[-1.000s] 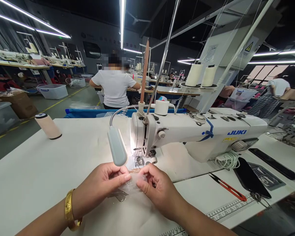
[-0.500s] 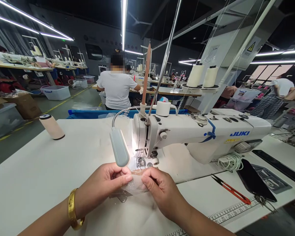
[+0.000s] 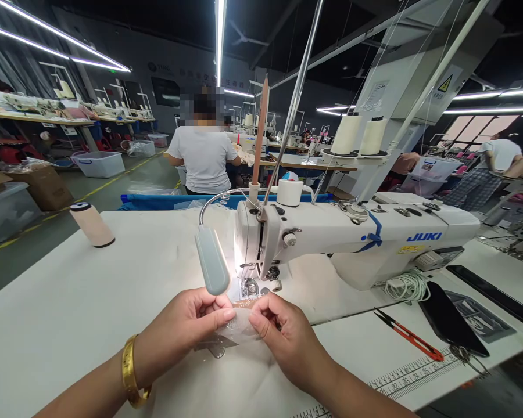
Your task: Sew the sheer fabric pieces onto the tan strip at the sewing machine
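Note:
A small clear plastic bag is stretched between my two hands, just in front of the needle area of a white sewing machine. My left hand, with a gold bangle at the wrist, pinches its left side between thumb and fingers. On the other side my right hand pinches the right edge. Something brownish shows at the bag's upper edge, but I cannot make out what it is. A grey lamp head hangs directly above my left fingertips and lights the spot.
Orange-handled thread snips, a black phone and coiled pale cord lie on the right. A thread cone stands on the left of the white table. Ahead, a co-worker sits facing away.
My right fingers have shifted very slightly left on the bag; both hands keep their pinch. The co-worker ahead has moved a little to the left.

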### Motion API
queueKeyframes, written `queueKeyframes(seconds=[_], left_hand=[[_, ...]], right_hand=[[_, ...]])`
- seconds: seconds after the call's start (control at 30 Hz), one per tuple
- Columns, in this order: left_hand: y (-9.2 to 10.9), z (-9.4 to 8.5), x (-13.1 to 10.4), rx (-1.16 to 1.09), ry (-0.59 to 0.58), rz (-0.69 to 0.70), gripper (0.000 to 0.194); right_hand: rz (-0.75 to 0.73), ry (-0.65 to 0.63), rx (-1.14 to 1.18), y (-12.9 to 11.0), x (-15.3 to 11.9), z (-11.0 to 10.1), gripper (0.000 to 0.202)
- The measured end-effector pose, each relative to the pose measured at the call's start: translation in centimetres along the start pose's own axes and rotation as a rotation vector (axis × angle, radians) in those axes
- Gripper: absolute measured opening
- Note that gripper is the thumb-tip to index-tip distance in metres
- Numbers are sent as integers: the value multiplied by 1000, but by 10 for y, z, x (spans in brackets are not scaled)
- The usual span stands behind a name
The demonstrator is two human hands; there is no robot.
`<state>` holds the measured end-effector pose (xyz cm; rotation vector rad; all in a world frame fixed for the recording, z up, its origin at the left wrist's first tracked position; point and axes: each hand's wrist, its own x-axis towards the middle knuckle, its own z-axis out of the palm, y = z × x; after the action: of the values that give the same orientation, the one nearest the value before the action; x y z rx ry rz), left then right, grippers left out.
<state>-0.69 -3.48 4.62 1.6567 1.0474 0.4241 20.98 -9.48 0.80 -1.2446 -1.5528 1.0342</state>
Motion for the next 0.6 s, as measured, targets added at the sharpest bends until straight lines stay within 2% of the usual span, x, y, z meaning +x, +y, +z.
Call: queueKeyframes(seconds=[0.13,0.47,0.6], left_hand=[[-1,-1,1,-69,-27,-45,51],[-2,-1,1,-231,-39,-54,54],[8,-4,-11,-189,-65,5,44]], right_hand=[[-4,-11,31,-1,-1,-1,33],[-14,-10,77,2,-1,-1,39],[-65,10,44,-4,-9,-1,38]])
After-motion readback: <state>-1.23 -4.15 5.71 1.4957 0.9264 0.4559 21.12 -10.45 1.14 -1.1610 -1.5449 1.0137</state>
